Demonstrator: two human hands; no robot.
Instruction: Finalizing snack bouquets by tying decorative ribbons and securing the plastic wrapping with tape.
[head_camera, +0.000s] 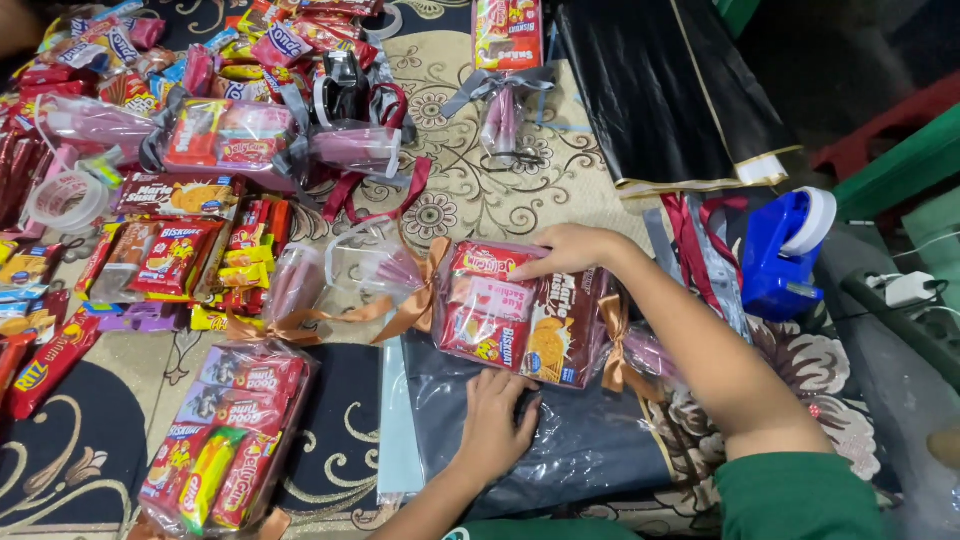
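The right hand (572, 250) is resting with fingers spread on the top edge of a cellophane-wrapped snack bundle (525, 312) tied with bronze ribbons (418, 300), while the left hand (495, 425) is pressing flat just below it on clear plastic sheeting (590, 450) over the patterned carpet (470, 190).

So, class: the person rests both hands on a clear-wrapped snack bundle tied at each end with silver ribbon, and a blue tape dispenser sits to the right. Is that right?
Not quite. The head view shows the ribbon on the snack bundle is copper-brown, not silver. The right hand and left hand do rest on it, and the blue tape dispenser sits to the right.
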